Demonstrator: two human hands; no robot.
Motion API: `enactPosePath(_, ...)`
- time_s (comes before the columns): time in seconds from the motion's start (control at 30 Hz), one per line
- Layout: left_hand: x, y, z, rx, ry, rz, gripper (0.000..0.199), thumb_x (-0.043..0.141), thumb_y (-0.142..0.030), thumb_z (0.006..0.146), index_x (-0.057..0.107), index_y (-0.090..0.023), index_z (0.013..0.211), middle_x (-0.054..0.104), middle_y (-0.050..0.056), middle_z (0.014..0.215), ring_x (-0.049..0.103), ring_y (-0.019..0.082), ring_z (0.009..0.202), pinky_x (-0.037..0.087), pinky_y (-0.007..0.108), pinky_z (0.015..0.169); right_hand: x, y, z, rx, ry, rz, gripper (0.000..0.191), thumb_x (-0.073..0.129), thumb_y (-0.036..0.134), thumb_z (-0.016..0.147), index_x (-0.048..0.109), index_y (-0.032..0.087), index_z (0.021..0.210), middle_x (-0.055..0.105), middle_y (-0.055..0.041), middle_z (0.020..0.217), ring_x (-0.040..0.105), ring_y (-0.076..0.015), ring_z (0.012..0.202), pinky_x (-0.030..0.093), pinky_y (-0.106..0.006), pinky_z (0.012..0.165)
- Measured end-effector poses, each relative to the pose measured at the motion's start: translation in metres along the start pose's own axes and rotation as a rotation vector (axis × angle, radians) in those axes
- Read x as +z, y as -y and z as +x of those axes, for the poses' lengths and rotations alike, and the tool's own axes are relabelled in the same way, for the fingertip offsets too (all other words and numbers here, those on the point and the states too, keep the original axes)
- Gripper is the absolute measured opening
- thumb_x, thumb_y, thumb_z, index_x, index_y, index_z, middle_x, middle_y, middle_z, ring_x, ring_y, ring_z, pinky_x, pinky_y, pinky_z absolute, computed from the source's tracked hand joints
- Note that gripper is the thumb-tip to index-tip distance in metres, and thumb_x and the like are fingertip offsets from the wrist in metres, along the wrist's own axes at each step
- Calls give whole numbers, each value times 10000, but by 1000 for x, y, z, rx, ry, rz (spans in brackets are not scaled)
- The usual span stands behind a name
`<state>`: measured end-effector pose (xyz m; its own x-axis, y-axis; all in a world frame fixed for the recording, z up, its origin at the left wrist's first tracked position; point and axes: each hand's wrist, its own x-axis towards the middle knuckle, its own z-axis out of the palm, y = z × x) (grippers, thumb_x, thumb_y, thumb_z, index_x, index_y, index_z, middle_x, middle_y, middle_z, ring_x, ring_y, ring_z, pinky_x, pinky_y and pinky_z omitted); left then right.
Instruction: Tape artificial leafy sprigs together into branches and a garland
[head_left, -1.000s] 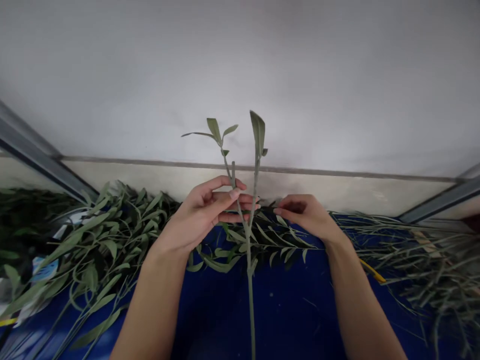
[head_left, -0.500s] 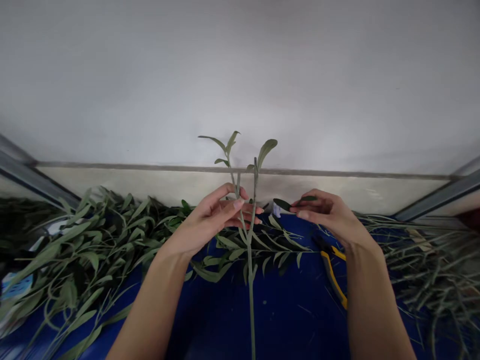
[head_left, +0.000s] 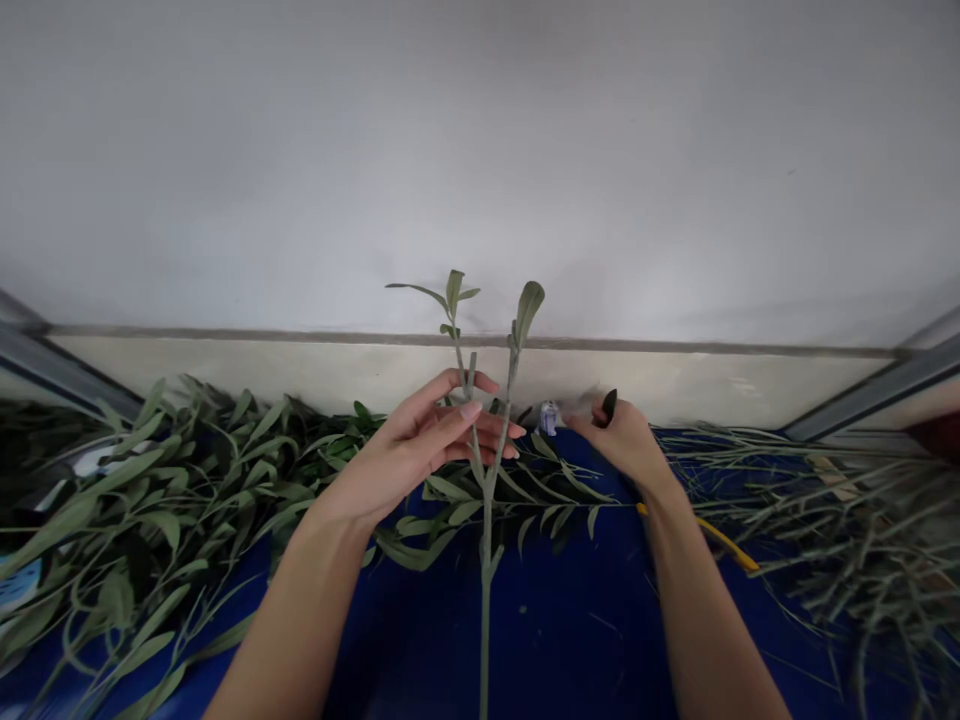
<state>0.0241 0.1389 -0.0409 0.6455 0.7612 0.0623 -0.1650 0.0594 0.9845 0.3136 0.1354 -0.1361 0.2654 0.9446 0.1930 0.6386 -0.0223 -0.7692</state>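
Head view: a pale wall rises behind a blue surface, with leafy stems heaped on the left and thinner stems on the right. Between the heaps, the left hand pinches an upright forked stem. A yellow handle lies partly under the right forearm. The right hand, fingers curled, grasps a small dark leaf

On the table, a heap of leafy branches lies at the left and a heap of stems at the right. Between them, another branch lies crosswise behind the stem held in the left hand. Pliers lie partly hidden by the right forearm. The wall stands behind everything.
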Motion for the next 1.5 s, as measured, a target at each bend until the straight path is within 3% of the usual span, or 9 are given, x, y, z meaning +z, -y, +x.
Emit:
enactPosePath(0.07, 1, -1, -1, 1, -4, 4, 248, 552, -329, 1055, 560, -219, 1277, 786, 142, 1123, 769, 242, 991, 604, 342, 904, 12, -1, 0, 8, -68, -48, 490, 742, 558, 745, 380, 256, 610, 431, 43, 538, 438, -159, 534, 338, -308, 554)
enactPosePath(0.2, 2, -4, -2, -12, -2, 31, 310, 586, -335, 1038, 565, -228, 1328, 780, 142, 1152, 759, 255, 1028, 592, 368, 931, 37, -4, 2, -21, -120, -92, 421, 796, 557, 697, 522, 237, 694, 608, -14, 657, 570, -203, 623, 388, -311, 605)
enactPosePath(0.33, 1, -4, -3, -18, 2, 94, 433, 651, -334, 1002, 548, -248, 1414, 773, 142, 1182, 754, 270, 1046, 567, 395, 961, 49, -6, 2, -50, -167, -102, 325, 758, 485, 759, 560, 233, 705, 674, -61, 730, 631, -248, 733, 411, -321, 651)
enactPosePath(0.47, 1, -6, -4, -28, 6, 113, 496, 686, -337, 978, 551, -239, 1445, 776, 151, 1174, 758, 275, 1029, 563, 384, 936, 36, 0, 1, -93, -167, -58, 326, 757, 497, 784, 585, 223, 746, 664, -36, 694, 580, -190, 621, 400, -293, 583)
enactPosePath(0.6, 4, -8, -5, -26, -1, 47, 569, 704, -319, 969, 504, -260, 1499, 787, 134, 1154, 756, 247, 1031, 562, 347, 926, 2, 25, -8, -158, -133, 180, 335, 784, 485, 801, 601, 214, 872, 715, -33, 811, 484, -110, 514, 390, -258, 498)
enactPosePath(0.7, 7, -8, -4, -41, -5, -12, 626, 744, -304, 940, 493, -263, 1512, 801, 125, 1115, 762, 235, 1005, 576, 315, 877, -24, 54, -22, -219, -45, 441, 329, 841, 405, 783, 657, 206, 970, 741, -41, 811, 578, -132, 561, 455, -265, 531)
enactPosePath(0.8, 10, -7, -2, -55, -19, -91, 580, 821, -292, 869, 609, -234, 1406, 815, 109, 1062, 773, 222, 938, 587, 291, 837, -36, 79, -36, -244, 47, 515, 244, 840, 350, 794, 739, 185, 942, 758, -58, 767, 661, -173, 642, 509, -279, 573)
enactPosePath(1.13, 22, -6, 0, -96, -137, -146, 578, 931, -365, 698, 727, -178, 1206, 802, 80, 848, 719, 185, 710, 513, 237, 561, -26, 99, -42, -250, 12, 433, 188, 834, 356, 788, 775, 178, 804, 692, -28, 653, 544, -131, 545, 422, -266, 475)
enactPosePath(1.5, 29, -3, 3, -55, -186, -86, 487, 953, -320, 661, 815, -206, 1114, 775, 66, 756, 651, 148, 643, 476, 199, 499, -27, 101, -41, -216, 36, 410, 252, 833, 418, 791, 764, 176, 791, 634, -16, 608, 444, -111, 507, 329, -270, 443)
